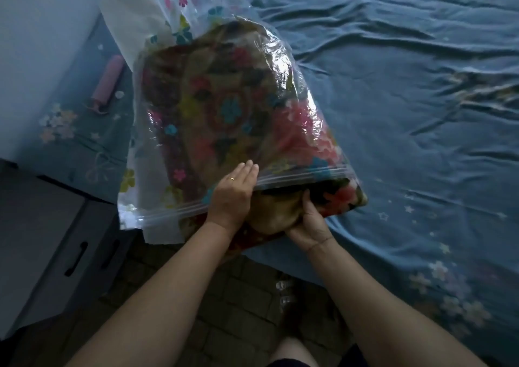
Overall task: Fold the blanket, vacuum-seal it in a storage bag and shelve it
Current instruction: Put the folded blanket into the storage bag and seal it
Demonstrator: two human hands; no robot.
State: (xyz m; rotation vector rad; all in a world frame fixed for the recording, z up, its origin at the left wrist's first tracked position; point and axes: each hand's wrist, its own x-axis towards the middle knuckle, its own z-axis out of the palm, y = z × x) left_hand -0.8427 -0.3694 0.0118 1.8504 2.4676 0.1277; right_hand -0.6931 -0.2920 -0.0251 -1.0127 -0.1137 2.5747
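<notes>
The folded blanket [224, 108], dark with red, pink and teal flowers, sits mostly inside a clear flower-printed bag [132, 175] at the near edge of the bed [421, 113], its end poking out of the open mouth. The left hand [234, 191] lies flat on the bag's rim, fingers [248, 171] straight and pressed together. The right hand [309, 223] grips the poking end from below, thumb up against it, the other fingers hidden
</notes>
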